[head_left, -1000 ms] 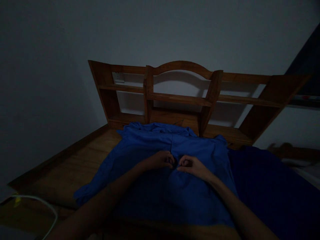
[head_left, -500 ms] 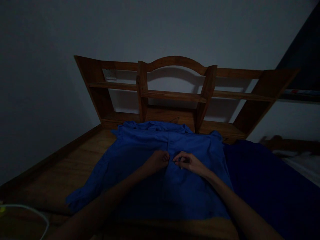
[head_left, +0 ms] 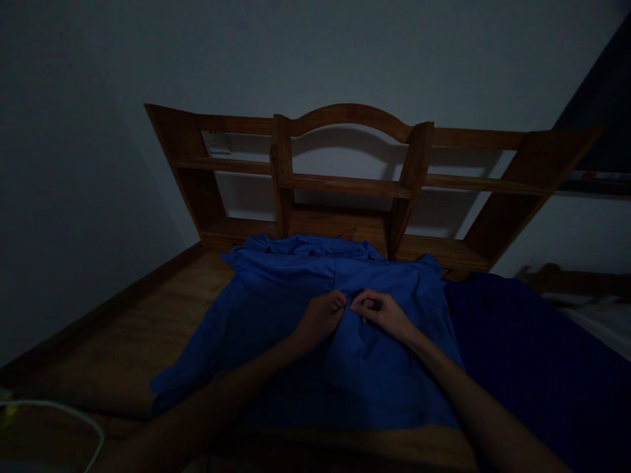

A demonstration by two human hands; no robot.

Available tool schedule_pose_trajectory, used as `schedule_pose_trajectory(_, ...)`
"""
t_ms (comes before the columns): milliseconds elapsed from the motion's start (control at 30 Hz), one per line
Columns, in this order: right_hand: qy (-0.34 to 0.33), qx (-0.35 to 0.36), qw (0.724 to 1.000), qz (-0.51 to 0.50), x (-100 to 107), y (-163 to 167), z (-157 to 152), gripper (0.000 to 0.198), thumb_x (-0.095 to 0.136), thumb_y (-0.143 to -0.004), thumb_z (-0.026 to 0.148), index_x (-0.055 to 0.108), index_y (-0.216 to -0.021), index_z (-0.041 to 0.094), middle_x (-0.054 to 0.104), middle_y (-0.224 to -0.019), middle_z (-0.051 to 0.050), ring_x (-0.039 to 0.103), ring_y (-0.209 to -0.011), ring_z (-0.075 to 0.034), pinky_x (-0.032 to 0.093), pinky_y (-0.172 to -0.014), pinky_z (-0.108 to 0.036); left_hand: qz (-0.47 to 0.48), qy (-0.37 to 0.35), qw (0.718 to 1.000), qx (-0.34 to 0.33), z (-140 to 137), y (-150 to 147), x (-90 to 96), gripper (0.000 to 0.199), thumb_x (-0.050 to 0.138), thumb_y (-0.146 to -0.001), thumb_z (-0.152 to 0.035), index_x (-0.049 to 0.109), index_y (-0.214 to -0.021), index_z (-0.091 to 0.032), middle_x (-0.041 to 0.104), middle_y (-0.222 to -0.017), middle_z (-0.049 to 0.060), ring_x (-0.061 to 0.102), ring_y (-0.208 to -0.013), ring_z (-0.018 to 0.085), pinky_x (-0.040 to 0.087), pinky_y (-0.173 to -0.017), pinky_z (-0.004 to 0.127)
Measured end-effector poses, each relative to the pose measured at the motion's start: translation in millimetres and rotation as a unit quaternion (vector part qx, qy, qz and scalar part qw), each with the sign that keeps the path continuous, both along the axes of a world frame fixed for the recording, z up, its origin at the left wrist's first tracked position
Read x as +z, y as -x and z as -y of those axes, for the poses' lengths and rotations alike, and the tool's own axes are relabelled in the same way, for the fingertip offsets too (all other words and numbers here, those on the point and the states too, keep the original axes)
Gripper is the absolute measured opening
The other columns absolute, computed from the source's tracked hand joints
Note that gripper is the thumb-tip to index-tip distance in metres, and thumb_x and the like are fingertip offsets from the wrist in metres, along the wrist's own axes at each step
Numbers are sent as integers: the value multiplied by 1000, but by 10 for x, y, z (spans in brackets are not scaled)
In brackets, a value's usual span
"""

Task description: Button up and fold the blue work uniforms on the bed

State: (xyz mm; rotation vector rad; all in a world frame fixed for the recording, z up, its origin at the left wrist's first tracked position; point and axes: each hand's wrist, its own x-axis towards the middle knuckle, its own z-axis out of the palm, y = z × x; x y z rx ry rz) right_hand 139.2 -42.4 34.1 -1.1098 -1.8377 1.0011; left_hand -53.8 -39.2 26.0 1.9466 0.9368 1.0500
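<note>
I note a cable at the bed's near left corner. The left hand, fingers curled tight, appears to pinch the shirt, spread from the bed's near edge to its far edge. The right hand is half-curled beside it; its hold cannot be told. Advisable: keep the front seam flat, work by fingertip. Behind the shelf's left bay, a socket.

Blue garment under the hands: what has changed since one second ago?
The left hand and right hand have moved slightly up the blue garment toward the wooden shelf; the garment's lower-left corner shifted right. Hands stay close together at mid-garment; grip change too dark to tell.
</note>
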Motion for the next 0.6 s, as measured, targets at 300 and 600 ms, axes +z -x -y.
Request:
schedule_pose_trajectory(300, 46, 22, 999, 9, -20, -7, 2, 29, 67, -73, 40, 57, -86, 16, 53, -62, 3, 51, -54, -9, 40, -53, -20, 78, 157, 984, 17, -48, -37, -56, 12, 61, -69, -21, 62, -78, -14, 63, -74, 3, 61, -69, 14, 46, -64, 22)
schedule_pose_trajectory(600, -63, 17, 996, 61, -69, 9, 8, 21, 64, -77, 32, 54, -90, 19, 54, -78, 2, 50, -66, -9, 42, -62, -21, 180, 389, 903, 11, -35, -6, 38, 40, 77, -58, -33, 62, -87, -11, 66, -77, 7, 65, -69, 17, 50, -66, 27)
